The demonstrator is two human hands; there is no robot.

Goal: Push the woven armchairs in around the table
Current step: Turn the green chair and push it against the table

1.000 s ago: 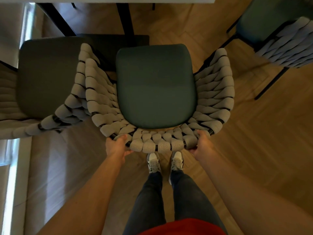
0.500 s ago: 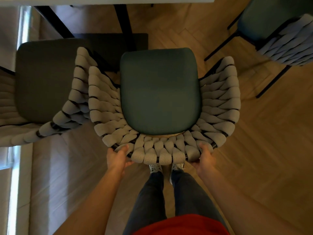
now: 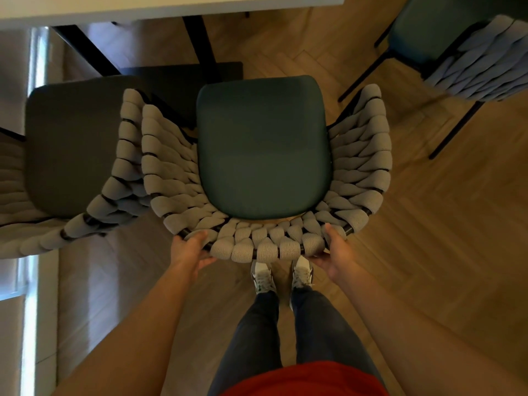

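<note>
A woven armchair [image 3: 264, 150] with a dark green seat and thick grey woven back stands right below me, facing the white table [image 3: 160, 7] at the top. My left hand [image 3: 190, 248] grips the left end of its curved backrest. On the right end of that backrest sits my right hand [image 3: 333, 251], fingers wrapped under the rim. A second woven armchair [image 3: 74, 144] stands touching it on the left. A third woven armchair [image 3: 468, 44] is at the top right, turned at an angle.
Black table legs [image 3: 200, 44] and a dark floor plate [image 3: 183, 78] lie ahead of the middle chair. My feet [image 3: 281, 274] stand just behind the chair on the herringbone wood floor [image 3: 428, 224]. A bright window strip [image 3: 28, 281] runs along the left.
The middle chair has shifted slightly toward the table and to the right, with both hands still on its backrest. My feet show more behind the chair.
</note>
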